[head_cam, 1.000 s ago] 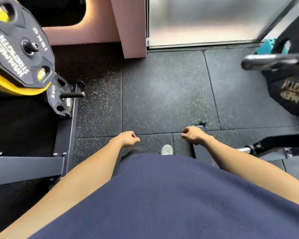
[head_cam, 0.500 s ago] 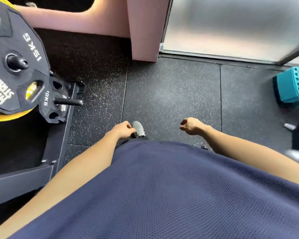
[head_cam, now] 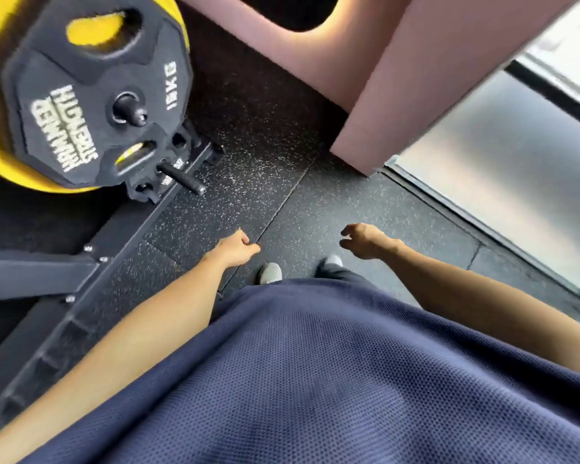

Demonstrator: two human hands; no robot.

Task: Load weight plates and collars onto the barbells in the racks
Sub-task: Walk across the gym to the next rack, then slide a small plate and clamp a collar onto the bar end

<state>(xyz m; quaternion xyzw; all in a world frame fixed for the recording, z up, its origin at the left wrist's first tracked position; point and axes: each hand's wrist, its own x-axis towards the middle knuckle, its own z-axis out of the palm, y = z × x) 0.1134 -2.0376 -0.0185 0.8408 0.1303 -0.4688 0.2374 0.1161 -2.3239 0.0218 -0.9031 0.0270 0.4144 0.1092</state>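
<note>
Weight plates aren't in either hand right now. Left hand (head_cam: 236, 247) is hanging with fingers (head_cam: 253, 247) loosely curled around nothing; right hand (head_cam: 362, 241) is doing the same, fingers (head_cam: 347, 234) drooping, empty. Both are hovering over the rubber floor (head_cam: 365, 202), just ahead of the grey shoes (head_cam: 270, 272).

Up and well left of the left fingers, a black plate (head_cam: 94, 95) is sitting on a storage peg (head_cam: 131, 110), stacked in front of a yellow plate (head_cam: 0, 128). Probably parked there so it slides straight off the peg toward the person. Writing on it is reading "HAMMER STRENGTH" and "15KG", rotated in this view. Just below it, nearer the fingers, a smaller black plate (head_cam: 158, 182) is sitting on a second peg (head_cam: 181, 179); its label is too blurred to read. Both pegs are belonging to the black rack frame (head_cam: 121, 236) running along the floor left of the left arm.

Beyond the right fingers, a pink pillar (head_cam: 399, 95) and a frosted glass panel (head_cam: 482, 162) are standing. No barbell or collar is showing.

Judgement: person is between pickups, likely heading for a stored plate.
</note>
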